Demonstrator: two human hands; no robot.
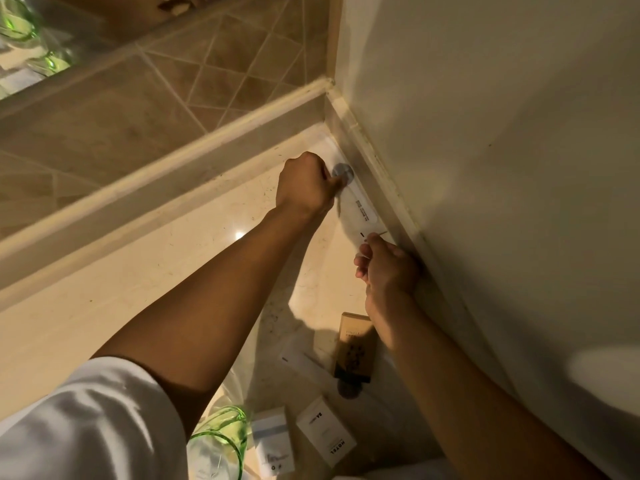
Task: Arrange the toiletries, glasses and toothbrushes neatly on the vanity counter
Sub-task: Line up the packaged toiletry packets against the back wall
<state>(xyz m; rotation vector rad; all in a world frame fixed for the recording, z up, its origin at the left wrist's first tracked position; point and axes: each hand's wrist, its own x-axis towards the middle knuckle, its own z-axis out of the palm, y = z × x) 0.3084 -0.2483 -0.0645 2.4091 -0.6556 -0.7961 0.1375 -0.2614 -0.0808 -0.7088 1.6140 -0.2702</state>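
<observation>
Both hands pinch the long white sachet with grey round cap [360,206]: left hand [304,185] cap end, right hand [389,268] tail. Lay it flush, parallel to the wall trim [374,157].

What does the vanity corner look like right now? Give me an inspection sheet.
Surface: pale stone counter, glossy, meeting the wall at right.
Job's things: long white packet lying along the wall edge; brown tube, two white boxes, green glass nearer the person.
Clutter: nothing seen.
Grippers: left hand pinches the packet's far end; right hand pinches its near end.
Cables: nothing seen.
Surroundings: tiled backsplash, mirror reflecting green glasses, plain wall.
</observation>
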